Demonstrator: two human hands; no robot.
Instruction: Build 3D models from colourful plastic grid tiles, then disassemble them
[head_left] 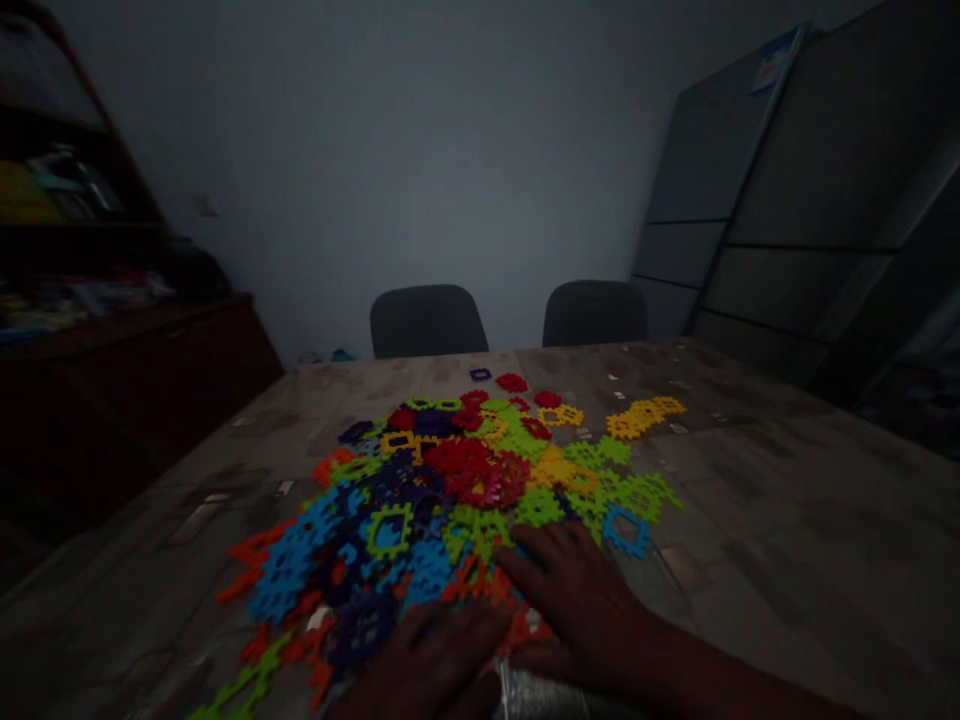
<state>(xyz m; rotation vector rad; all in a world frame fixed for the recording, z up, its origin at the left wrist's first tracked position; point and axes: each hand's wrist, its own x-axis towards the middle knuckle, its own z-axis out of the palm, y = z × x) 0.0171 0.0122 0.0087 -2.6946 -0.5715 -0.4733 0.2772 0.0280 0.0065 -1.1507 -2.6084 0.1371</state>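
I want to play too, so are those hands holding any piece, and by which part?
That can't be told. The left hand and right hand are at the near side of the colourful pieces, but it's too dark to see beneath them.

I see the left hand (439, 655) cut off by the bottom edge; the right hand (581, 600) hides some plastic pieces (465, 470) beneath it. Between them, a shiny thing (541, 697) is cropped, too blurred to name.

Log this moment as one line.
left hand: at colored pieces, grip unclear | right hand: open over pieces | pieces: heaped on table
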